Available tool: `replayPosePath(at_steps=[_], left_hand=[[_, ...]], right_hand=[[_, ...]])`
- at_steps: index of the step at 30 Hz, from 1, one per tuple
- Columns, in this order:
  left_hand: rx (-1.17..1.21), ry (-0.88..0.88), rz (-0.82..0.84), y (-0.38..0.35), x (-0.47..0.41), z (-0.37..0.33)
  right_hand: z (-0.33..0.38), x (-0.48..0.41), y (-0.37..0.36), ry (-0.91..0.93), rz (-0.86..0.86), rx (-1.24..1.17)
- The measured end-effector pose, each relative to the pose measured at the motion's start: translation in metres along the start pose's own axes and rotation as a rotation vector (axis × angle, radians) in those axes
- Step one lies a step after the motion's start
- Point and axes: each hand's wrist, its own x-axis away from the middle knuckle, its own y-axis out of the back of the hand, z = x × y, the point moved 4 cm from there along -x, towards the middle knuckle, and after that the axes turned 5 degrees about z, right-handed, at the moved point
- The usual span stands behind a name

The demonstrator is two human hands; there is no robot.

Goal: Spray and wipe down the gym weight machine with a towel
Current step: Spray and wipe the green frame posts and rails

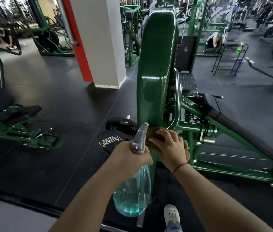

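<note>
Dark rubber floor [62, 101], rows of green gym equipment behind, white pillar [102, 47] with a red edge at mid-left.

Weight machine [155, 64]: glossy green upright panel at centre, rising from a green frame at floor level. Black padded bar [232, 129] slants off its right side.

Left hand [129, 156]: closed round the neck of the spray bottle [132, 198], just under the grey trigger head [140, 136]. Thumb wraps across the front; the other fingers are mostly hidden behind the neck. No finger seen on the trigger. Bottle hangs upright, clear teal, with liquid in its lower part. Nozzle points at the base of the green panel, close to it.

Right hand [170, 146]: palm down on the brown towel [151, 131], fingers [164, 133] side by side, only gently bent, pressing the cloth against the foot of the panel where it meets the frame. Thumb not visible. Towel shows above the fingertips and at the far edge of the hand. Red thread [180, 166] round the wrist.

Both hands nearly touch, the trigger head just left of the right fingertips.

Black weight plates [109, 143] lie on the floor left of the panel base. White shoe [171, 215] at bottom edge.
</note>
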Motion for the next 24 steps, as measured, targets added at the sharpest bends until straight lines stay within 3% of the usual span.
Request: replayPosePath(at_steps=[5, 9, 12, 15, 24], left_hand=[[-0.044, 0.047, 0.092, -0.027, -0.023, 0.0], [-0.084, 0.069, 0.125, -0.044, -0.046, -0.003], [-0.116, 0.086, 0.128, -0.06, -0.068, -0.01], [-0.188, 0.127, 0.108, -0.077, -0.094, -0.015], [-0.045, 0.302, 0.077, -0.127, -0.163, 0.003]], right_hand=[[-0.017, 0.021, -0.001, -0.266, 0.051, -0.187], [-0.065, 0.03, 0.0, -0.754, 0.075, -0.594], [-0.1, 0.032, 0.011, -0.972, 0.006, -0.772], [-0.124, 0.024, 0.013, -1.072, -0.041, -0.918], [-0.182, -0.001, -0.009, -1.185, -0.076, -1.165]])
